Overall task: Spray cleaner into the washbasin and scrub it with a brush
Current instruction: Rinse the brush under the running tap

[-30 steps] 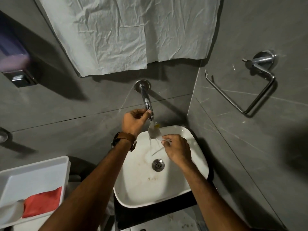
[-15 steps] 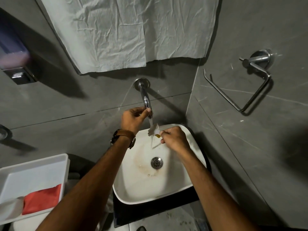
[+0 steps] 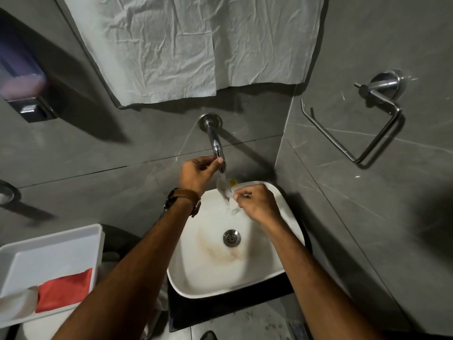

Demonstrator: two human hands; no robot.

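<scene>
The white washbasin (image 3: 259, 273) sits on a dark counter, with a brownish stain left of its metal drain (image 3: 232, 238). A chrome wall tap (image 3: 216, 146) sticks out above it, and water runs from its tip. My left hand (image 3: 197, 174) grips the tap's end. My right hand (image 3: 257, 202) holds a small brush (image 3: 225, 188) with pale bristles and a yellow spot, right under the running water. The brush's handle is hidden inside my fist.
A white tray (image 3: 51, 244) at the lower left holds a red cloth (image 3: 65, 289) and a pale object. A soap dispenser (image 3: 23, 77) hangs on the left wall, a metal holder (image 3: 362, 126) on the right wall. Crumpled paper (image 3: 193, 42) covers the mirror above.
My right hand has lifted the brush up and back, closer under the tap's outlet. The stain around the drain looks more washed out. My left hand stays on the tap.
</scene>
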